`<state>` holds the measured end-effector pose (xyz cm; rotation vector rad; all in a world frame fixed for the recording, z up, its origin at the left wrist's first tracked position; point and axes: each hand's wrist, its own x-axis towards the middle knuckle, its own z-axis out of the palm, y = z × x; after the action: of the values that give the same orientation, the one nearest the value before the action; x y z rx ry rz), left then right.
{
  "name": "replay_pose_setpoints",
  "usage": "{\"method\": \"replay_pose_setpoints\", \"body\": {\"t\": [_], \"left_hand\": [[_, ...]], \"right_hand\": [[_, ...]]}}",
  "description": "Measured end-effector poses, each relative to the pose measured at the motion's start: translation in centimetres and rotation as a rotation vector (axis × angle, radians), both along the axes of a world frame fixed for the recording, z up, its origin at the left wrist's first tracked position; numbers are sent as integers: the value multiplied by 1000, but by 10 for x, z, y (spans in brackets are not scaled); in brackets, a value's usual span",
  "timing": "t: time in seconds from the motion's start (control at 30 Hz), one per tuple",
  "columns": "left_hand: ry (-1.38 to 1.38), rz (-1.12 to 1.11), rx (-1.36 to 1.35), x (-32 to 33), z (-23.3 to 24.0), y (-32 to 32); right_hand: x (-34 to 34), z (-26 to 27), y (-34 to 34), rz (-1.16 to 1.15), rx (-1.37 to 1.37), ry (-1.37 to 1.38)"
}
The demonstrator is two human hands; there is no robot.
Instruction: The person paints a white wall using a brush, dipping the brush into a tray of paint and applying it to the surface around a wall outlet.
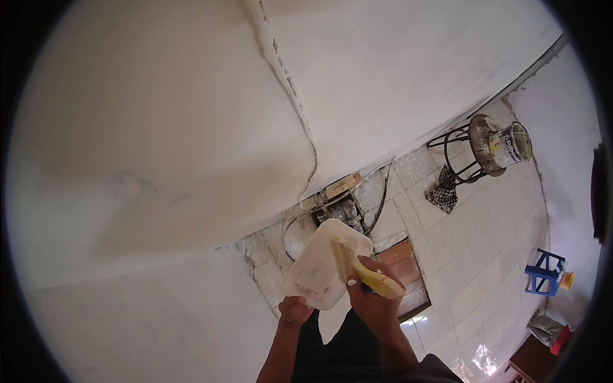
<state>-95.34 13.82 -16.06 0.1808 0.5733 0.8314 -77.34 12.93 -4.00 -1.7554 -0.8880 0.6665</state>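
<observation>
My left hand (295,310) grips the near edge of a translucent white plastic tub (306,273), held over the floor in front of me. My right hand (376,292) is closed around the yellow handle of a wide paintbrush (378,280). The brush's pale bristles (341,256) hang over the right part of the tub; whether they touch its inside I cannot tell. White spots mark the fingers of my right hand. Beyond the tub rises a white wall (191,119), with a thin cable (313,165) and a line of chipped holes running down it.
A paint bucket (508,147) stands on a round stool (481,143), with a checkered cloth (441,194) below. Cables (383,206) and a dirty dark box (341,213) lie by the wall. A wooden board (400,270) and a blue plastic stool (543,277) are to the right.
</observation>
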Motion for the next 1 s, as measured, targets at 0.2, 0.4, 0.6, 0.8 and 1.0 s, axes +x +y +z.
{"method": "replay_pose_setpoints", "body": {"t": [0.2, 0.4, 0.6, 0.8, 1.0], "left_hand": [[-39, -9, -33, -2, -14, -9], [-15, 45, -69, -7, -10, -9], [-7, 84, -94, -6, -3, -4], [-60, 67, -70, -8, -9, -2], [-8, 95, -83, -1, -3, 0]], "right_hand": [[-14, -23, 4, 154, 140, -385], [-20, -13, -18, -17, 3, 44], [-20, -23, -27, -150, 9, 220], [-30, -27, -25, -66, 8, 19], [-37, -26, -10, 43, 1, -35]]}}
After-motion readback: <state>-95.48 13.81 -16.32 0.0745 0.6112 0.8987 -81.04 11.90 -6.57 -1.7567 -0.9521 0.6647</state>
